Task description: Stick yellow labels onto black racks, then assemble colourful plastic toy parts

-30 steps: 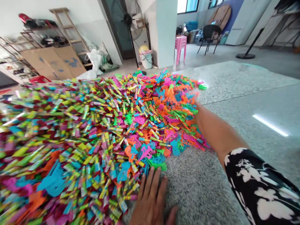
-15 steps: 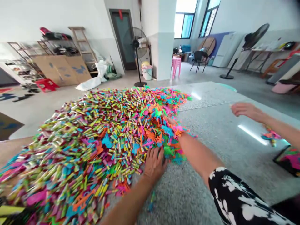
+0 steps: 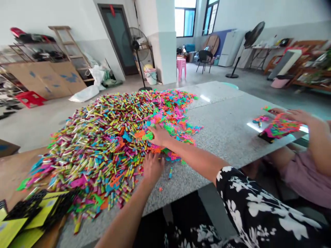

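A wide heap of small striped tubes [image 3: 98, 137], mostly yellow and dark red, covers the left part of the table. Mixed in along its right side are bright flat plastic pieces [image 3: 173, 103] in pink, orange, green and blue. My right hand [image 3: 160, 136] reaches over the heap, its fingers curled around a green plastic piece [image 3: 148, 136]; an orange one lies beside it. Just below, my left hand [image 3: 153, 167] rests at the heap's near edge, palm down with fingers stretched against the tubes. Its fingertips are partly lost among them.
Across the speckled table [image 3: 217, 120], another person's hand [image 3: 300, 117] is at a black box [image 3: 267, 137] of plastic pieces. Black packs with yellow cards [image 3: 38, 213] lie at the near left corner. Standing fans [image 3: 136, 44] and a pillar are beyond the table.
My right hand has drawn back leftward across the heap, from deep among the plastic pieces to above my left hand. The view has turned right. The other person's hand has moved to the black box.
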The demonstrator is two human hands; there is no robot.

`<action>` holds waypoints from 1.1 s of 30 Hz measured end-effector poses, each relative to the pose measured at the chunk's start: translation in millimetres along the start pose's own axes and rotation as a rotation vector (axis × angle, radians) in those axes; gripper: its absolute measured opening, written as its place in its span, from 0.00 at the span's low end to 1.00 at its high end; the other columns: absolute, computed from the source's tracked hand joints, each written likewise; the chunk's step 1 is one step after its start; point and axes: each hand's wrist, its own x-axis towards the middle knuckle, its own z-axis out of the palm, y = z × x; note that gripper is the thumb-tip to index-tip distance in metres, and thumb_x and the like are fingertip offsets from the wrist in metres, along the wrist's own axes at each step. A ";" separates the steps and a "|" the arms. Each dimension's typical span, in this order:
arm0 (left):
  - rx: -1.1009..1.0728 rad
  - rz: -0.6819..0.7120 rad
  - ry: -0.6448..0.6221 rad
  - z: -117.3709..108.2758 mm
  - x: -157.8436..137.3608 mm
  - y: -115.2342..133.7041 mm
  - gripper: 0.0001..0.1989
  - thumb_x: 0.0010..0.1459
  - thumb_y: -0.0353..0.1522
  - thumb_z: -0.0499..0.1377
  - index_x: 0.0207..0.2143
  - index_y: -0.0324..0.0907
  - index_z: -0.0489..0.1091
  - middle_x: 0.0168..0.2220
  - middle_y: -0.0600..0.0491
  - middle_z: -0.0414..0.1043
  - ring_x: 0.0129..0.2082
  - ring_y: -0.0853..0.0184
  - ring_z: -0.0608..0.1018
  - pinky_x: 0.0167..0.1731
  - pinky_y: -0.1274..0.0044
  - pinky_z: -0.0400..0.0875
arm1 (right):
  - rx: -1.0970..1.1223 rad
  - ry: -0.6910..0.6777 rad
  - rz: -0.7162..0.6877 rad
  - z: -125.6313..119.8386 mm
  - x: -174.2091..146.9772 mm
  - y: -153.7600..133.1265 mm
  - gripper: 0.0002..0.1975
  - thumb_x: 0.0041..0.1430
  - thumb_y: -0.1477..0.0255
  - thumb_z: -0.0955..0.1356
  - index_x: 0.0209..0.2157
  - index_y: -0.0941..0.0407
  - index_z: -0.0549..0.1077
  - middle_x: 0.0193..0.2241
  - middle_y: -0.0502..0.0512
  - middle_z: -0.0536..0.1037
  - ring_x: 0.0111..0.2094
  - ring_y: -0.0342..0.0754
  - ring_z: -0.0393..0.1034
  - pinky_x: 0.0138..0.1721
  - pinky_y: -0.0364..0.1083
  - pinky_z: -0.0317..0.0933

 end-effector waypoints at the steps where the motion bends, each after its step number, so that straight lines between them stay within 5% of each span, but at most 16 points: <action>1: -0.007 -0.020 -0.003 -4.1 -2.6 -6.9 0.19 0.69 0.39 0.55 0.55 0.44 0.79 0.55 0.41 0.77 0.57 0.49 0.76 0.60 0.60 0.71 | -0.037 -0.044 -0.045 12.0 3.4 -0.7 0.43 0.62 0.59 0.77 0.74 0.53 0.63 0.72 0.66 0.63 0.70 0.68 0.60 0.67 0.63 0.60; 4: -0.104 -0.033 0.031 -15.2 -12.4 -33.4 0.19 0.68 0.39 0.55 0.52 0.44 0.81 0.56 0.42 0.78 0.56 0.50 0.78 0.62 0.60 0.71 | -0.040 -0.116 -0.238 18.9 -0.2 9.1 0.43 0.61 0.63 0.77 0.74 0.49 0.62 0.75 0.62 0.58 0.72 0.67 0.58 0.69 0.63 0.58; 8: -0.308 -0.070 0.168 -28.4 -35.1 -73.1 0.17 0.66 0.42 0.56 0.44 0.43 0.81 0.51 0.42 0.81 0.55 0.50 0.79 0.60 0.59 0.73 | 0.095 -0.015 -0.366 -9.8 -38.8 35.9 0.31 0.64 0.65 0.76 0.67 0.50 0.74 0.73 0.60 0.63 0.72 0.62 0.60 0.71 0.58 0.58; 11: -0.380 -0.108 0.234 -35.8 -51.1 -92.2 0.16 0.65 0.43 0.57 0.43 0.44 0.79 0.50 0.44 0.81 0.55 0.51 0.80 0.60 0.59 0.73 | 0.140 0.131 -0.172 -18.1 -97.5 59.4 0.20 0.69 0.65 0.72 0.60 0.53 0.79 0.63 0.63 0.76 0.61 0.58 0.73 0.65 0.56 0.64; 14: -0.358 -0.138 0.263 -39.9 -48.4 -92.5 0.17 0.65 0.42 0.59 0.49 0.44 0.78 0.53 0.43 0.79 0.58 0.50 0.79 0.63 0.58 0.71 | 0.135 0.152 0.118 9.5 -169.7 71.3 0.15 0.73 0.66 0.67 0.54 0.55 0.81 0.49 0.62 0.83 0.48 0.56 0.79 0.54 0.53 0.71; 17: -0.288 -0.017 0.226 -43.2 -18.3 -76.0 0.28 0.63 0.41 0.63 0.63 0.42 0.71 0.63 0.38 0.72 0.66 0.46 0.73 0.67 0.57 0.66 | 0.156 0.074 0.108 58.0 -226.7 64.3 0.18 0.71 0.66 0.69 0.58 0.56 0.77 0.55 0.64 0.80 0.51 0.56 0.78 0.55 0.52 0.71; 20: -0.115 0.193 0.050 -48.6 30.2 -53.5 0.48 0.59 0.45 0.69 0.75 0.40 0.56 0.77 0.34 0.51 0.77 0.42 0.54 0.74 0.54 0.53 | 0.115 0.119 0.065 95.8 -251.7 48.6 0.18 0.69 0.68 0.71 0.58 0.57 0.77 0.55 0.65 0.79 0.55 0.60 0.75 0.60 0.56 0.69; 25: 0.180 0.209 -0.246 -54.0 102.5 -26.7 0.66 0.49 0.52 0.75 0.79 0.39 0.45 0.80 0.31 0.38 0.79 0.35 0.43 0.74 0.49 0.42 | 0.062 0.221 0.013 112.5 -256.7 40.1 0.12 0.70 0.69 0.69 0.51 0.56 0.80 0.51 0.63 0.80 0.52 0.60 0.74 0.57 0.59 0.69; 29: 0.151 0.297 -0.348 -44.6 125.3 -11.9 0.57 0.43 0.45 0.79 0.72 0.39 0.62 0.75 0.30 0.55 0.75 0.33 0.56 0.72 0.49 0.49 | 0.076 0.236 -0.018 113.2 -262.3 45.9 0.10 0.70 0.72 0.67 0.48 0.56 0.80 0.50 0.63 0.80 0.50 0.58 0.74 0.56 0.58 0.69; 33: 0.020 0.236 -0.310 -36.4 128.7 -0.7 0.37 0.47 0.35 0.77 0.60 0.39 0.75 0.55 0.33 0.79 0.58 0.37 0.77 0.61 0.55 0.65 | 0.084 0.244 -0.017 113.9 -266.2 47.2 0.09 0.71 0.73 0.67 0.46 0.56 0.80 0.50 0.62 0.81 0.49 0.57 0.74 0.56 0.58 0.69</action>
